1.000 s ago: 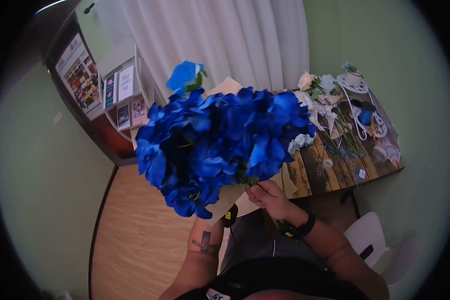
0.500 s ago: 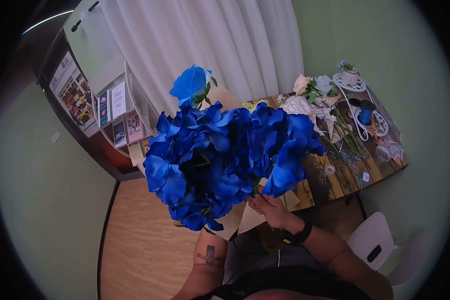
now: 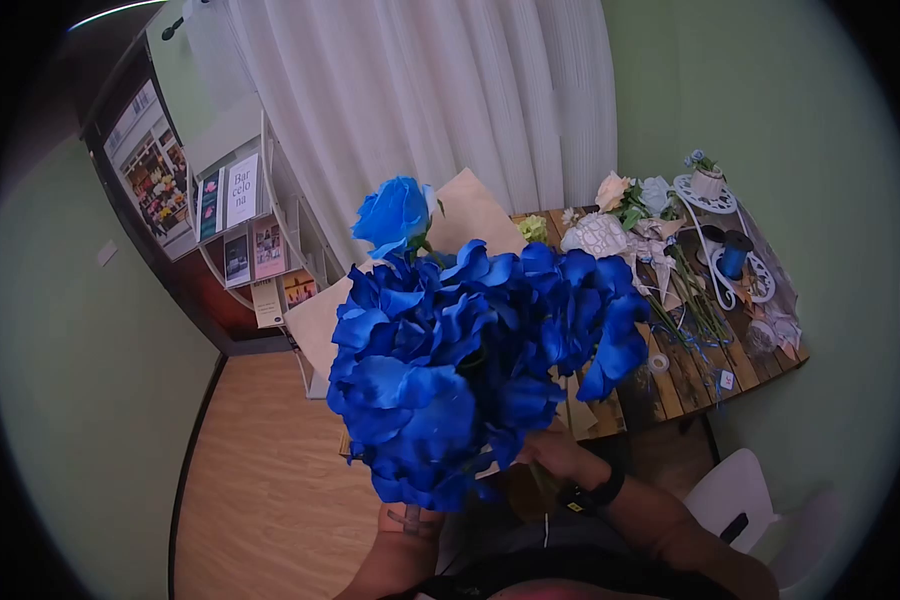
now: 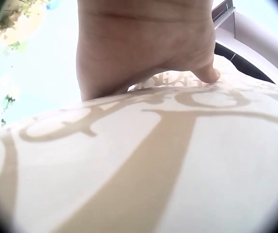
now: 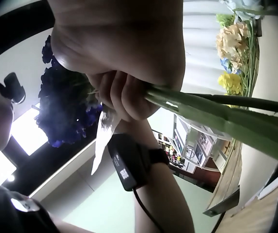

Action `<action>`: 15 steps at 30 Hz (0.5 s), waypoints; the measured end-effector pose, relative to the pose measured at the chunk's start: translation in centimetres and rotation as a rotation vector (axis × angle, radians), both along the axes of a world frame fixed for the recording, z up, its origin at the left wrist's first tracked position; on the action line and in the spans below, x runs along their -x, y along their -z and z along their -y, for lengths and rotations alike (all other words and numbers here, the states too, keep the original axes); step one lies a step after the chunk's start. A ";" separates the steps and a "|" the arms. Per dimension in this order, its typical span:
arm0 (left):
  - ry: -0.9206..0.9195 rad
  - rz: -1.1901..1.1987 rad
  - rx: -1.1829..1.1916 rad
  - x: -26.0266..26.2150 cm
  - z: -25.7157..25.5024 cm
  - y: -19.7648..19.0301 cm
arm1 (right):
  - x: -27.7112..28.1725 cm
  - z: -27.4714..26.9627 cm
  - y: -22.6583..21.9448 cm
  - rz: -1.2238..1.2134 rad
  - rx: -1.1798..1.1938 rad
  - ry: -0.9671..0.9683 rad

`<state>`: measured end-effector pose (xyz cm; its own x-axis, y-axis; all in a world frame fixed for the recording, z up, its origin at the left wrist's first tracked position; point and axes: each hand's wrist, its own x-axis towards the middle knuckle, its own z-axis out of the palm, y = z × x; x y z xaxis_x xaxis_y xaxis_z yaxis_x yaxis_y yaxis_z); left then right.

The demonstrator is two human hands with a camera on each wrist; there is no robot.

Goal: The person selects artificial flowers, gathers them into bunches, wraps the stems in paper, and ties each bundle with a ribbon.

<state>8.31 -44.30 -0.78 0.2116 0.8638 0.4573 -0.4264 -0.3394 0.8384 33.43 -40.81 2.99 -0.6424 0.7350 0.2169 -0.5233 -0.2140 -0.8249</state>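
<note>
1. A white, pleated fabric curtain (image 3: 420, 100) hangs behind the table of dark and pale wooden planks (image 3: 630, 395), my landmark.
2. The big bunch of deep-blue, ruffled artificial-looking flowers (image 3: 410, 410) is held in the air at the table's near side, screening much of its left part from the wearer.
3. Tan wrapping paper (image 3: 320, 330) fans out past the bunch, towards the table's left end.
4. At the table's near side, the left hand (image 4: 148, 43) touches pale paper with tan lettering (image 4: 226, 170); its fingers run out of sight, so I can't tell whether they grip.
5. The right hand (image 5: 119, 53), also at the table's near side, has its fingers curled round thick green stems (image 5: 216, 114).
6. A lighter-blue rose (image 3: 395, 212) rises above the bunch, left of the flowers visible on the table.
7. A dark spool of blue ribbon (image 3: 735, 258) stands towards the table's right end.
8. A small whitish ring-shaped roll (image 3: 658, 363) lies near the table's front edge.
</note>
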 end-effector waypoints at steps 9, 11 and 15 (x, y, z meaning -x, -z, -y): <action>0.161 0.355 0.174 -4.4 -5.6 -7.9 | -1.5 -1.2 -2.1 -0.031 0.018 -0.113; 0.352 0.298 -0.304 -4.3 -9.5 -7.8 | -1.6 -1.0 -2.6 -0.027 0.039 -0.097; 0.407 0.329 -0.200 -3.0 -10.3 -6.0 | -2.2 -1.5 -4.9 -0.010 0.046 -0.033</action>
